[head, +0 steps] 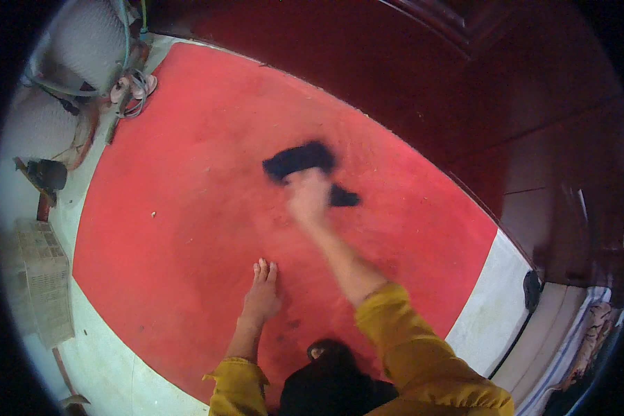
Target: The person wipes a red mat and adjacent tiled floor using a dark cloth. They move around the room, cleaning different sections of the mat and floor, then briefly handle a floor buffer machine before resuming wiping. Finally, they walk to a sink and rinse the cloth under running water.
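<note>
My right hand (309,195) is stretched forward over a red carpet (213,130) and holds a dark cloth-like item (300,160). Motion blur hides its exact kind. One part of it spreads beyond my knuckles, and a smaller end sticks out to the right of the hand. Nearer to me, my left hand (264,291) lies palm down on the carpet with its fingers stretched out and nothing in it. Small pale crumbs, such as one bit (153,213) at the left, are scattered on the carpet.
A dark red glossy panelled furniture front (421,67) borders the carpet's far and right side. To the left are a coiled cable (141,93), a black object (48,174) and a beige plastic basket (47,283). Striped fabric (567,359) lies at lower right. Pale floor (478,291) surrounds the carpet.
</note>
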`<state>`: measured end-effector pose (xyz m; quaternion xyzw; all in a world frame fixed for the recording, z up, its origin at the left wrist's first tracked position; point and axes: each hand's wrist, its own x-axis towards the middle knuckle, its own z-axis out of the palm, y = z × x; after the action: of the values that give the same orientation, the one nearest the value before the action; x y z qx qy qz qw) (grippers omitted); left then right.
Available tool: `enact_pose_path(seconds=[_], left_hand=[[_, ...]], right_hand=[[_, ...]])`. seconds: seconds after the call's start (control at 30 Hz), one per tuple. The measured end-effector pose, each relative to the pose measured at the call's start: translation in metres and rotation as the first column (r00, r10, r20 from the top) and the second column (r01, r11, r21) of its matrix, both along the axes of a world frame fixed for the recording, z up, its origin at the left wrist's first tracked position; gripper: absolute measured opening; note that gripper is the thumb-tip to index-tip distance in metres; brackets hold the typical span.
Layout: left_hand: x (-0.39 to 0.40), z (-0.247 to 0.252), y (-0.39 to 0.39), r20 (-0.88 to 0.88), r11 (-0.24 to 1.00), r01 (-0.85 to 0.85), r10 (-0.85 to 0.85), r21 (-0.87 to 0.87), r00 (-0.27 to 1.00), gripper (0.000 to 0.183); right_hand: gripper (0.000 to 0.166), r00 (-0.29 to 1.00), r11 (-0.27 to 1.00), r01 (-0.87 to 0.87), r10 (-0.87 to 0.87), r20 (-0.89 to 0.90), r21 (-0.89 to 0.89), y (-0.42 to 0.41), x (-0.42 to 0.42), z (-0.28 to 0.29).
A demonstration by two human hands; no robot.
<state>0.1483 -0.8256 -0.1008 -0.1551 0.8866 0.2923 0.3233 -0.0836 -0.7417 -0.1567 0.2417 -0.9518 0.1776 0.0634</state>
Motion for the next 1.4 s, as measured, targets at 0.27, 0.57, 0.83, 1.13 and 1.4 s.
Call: enact_pose_path(seconds=[0.27, 0.57, 0.83, 1.13, 1.4], left_hand=[[0.01, -0.023, -0.011, -0.176, 0.997, -0.015, 0.028, 0.073, 0.984, 0.067], [0.005, -0.026, -0.009, -0.055, 0.997, 0.063, -0.065, -0.035, 0.996, 0.071], [0.008, -0.006, -0.006, -0.004, 1.0, 0.004, -0.005, -0.019, 1.0, 0.069], [-0.001, -0.011, -0.008, 0.006, 0.99, -0.041, 0.04, 0.134, 0.999, 0.059], [0.049, -0.006, 0.001, -0.229, 0.97, -0.177, 0.213, 0.168, 0.95, 0.046]], right_hand=[[0.025, 0.821, 0.793, 0.067, 0.301, 0.486, -0.605, -0.01, 0.082, 0.034], [0.059, 0.479, 0.454, 0.869, -0.872, 0.101, -0.196, 0.403, 0.006, -0.023], [0.025, 0.843, 0.845, 0.442, -0.506, -0.182, -0.301, 0.16, -0.099, -0.022], [0.025, 0.752, 0.753, -0.377, 0.589, 0.296, -0.54, -0.155, 0.106, -0.012], [0.039, 0.572, 0.637, 0.438, 0.347, 0.743, -0.634, 0.033, 0.125, 0.069]])
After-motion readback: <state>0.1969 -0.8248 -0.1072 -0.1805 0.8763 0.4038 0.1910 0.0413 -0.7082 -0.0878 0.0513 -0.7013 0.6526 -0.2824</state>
